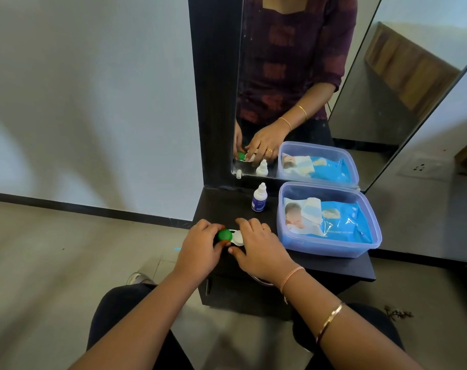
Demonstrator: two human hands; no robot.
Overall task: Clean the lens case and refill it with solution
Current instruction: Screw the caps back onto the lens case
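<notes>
A small white plastic lens case (236,238) is held on a narrow black dressing shelf (341,267) set against a pale wall (93,102). Its green screw cap (224,234) is gripped by the left hand (200,249), and the white side is steadied by the right hand (259,247). A small white dropper bottle (259,198) is stood near the tall mirror (293,84), just beside a clear plastic tub (331,248) in which a blue wipes packet (331,220) is kept. Grey floor tiles (53,249) are seen below.
</notes>
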